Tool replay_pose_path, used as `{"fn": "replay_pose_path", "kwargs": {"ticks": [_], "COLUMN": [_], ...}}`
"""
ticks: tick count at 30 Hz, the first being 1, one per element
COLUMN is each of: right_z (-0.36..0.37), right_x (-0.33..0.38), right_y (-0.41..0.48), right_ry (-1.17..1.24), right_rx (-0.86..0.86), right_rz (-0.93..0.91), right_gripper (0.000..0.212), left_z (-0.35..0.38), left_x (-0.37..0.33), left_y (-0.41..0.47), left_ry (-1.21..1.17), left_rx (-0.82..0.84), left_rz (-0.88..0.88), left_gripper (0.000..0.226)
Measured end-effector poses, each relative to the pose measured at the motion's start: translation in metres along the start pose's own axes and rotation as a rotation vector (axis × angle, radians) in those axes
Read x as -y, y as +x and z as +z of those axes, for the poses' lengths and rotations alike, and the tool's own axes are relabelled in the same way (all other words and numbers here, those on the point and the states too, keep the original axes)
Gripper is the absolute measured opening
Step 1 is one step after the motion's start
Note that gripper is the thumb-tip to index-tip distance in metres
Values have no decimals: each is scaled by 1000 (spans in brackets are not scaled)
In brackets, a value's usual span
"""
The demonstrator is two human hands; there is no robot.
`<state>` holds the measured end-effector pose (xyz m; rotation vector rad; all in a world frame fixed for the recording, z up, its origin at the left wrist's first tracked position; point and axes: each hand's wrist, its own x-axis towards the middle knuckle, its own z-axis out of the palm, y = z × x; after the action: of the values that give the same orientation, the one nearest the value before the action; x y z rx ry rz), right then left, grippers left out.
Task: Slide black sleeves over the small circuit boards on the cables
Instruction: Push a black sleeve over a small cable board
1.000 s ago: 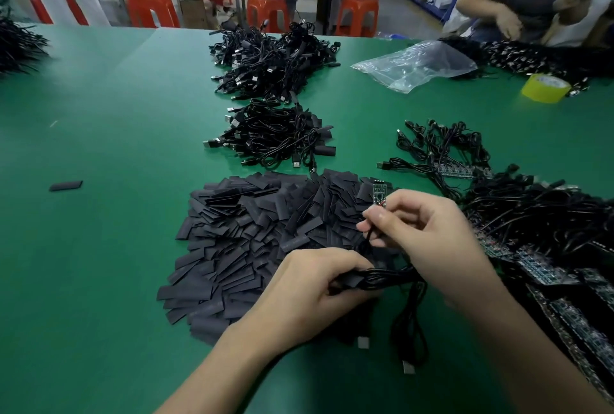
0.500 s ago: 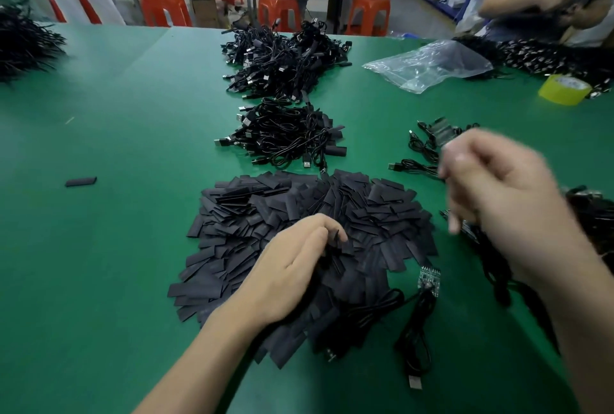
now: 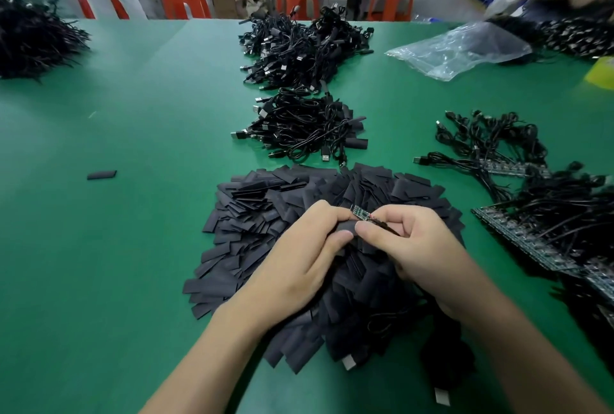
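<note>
Over the big heap of black sleeves (image 3: 265, 214) on the green table (image 3: 133, 264), both hands meet close together. The left hand (image 3: 299, 261) pinches one black sleeve (image 3: 345, 227) between its thumb and curled fingers, so the sleeve's end faces the other hand. The right hand (image 3: 422, 247) pinches the small circuit board (image 3: 361, 213) with thumb and first finger, at the end where its cable (image 3: 387, 227) joins. Its other fingers are curled in. The board sticks out toward the left hand, and its tip is right at the sleeve. I cannot tell if it is inside yet. I think the hands sit this close so the board can go straight into the little hole. The rest of the cable drops down over the heap, near the person. The heap lies right under the hands, so a new sleeve is easy to grab. To the right lie more cables with bare boards (image 3: 491, 144), waiting their turn. Farther back sits a pile of cables (image 3: 299, 128) that look done, probably kept apart so they do not get mixed up.
</note>
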<state>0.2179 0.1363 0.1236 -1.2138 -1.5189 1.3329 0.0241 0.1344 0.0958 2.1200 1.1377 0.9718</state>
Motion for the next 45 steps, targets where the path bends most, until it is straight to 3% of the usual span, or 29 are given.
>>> {"fn": "replay_pose_path", "kwargs": {"ticks": [4, 8, 12, 17, 27, 36, 45], "right_z": [-1, 1, -1, -5, -3, -6, -6], "right_x": [-8, -11, -12, -14, -17, -18, -22], "right_y": [-3, -6, -9, -12, -14, -14, -13], "right_ry": [57, 6, -84, -259, -307, -302, -318], "right_rx": [-42, -33, -110, -156, -118, -86, -77], "right_rz": [2, -21, -58, -126, -134, -109, -95], "right_gripper": [21, 12, 31, 33, 34, 33, 33], "left_z": [-1, -1, -3, -5, -2, -11, -10], "left_x": [4, 4, 6, 7, 9, 18, 19], "left_y": [0, -1, -1, -1, -2, -2, -4], "left_ry": [106, 82, 47, 23, 38, 193, 369], "left_rx": [-107, -190, -222, -253, -237, -115, -153], "left_rz": [64, 79, 40, 20, 44, 151, 235], "left_gripper": [32, 26, 22, 22, 20, 31, 28]}}
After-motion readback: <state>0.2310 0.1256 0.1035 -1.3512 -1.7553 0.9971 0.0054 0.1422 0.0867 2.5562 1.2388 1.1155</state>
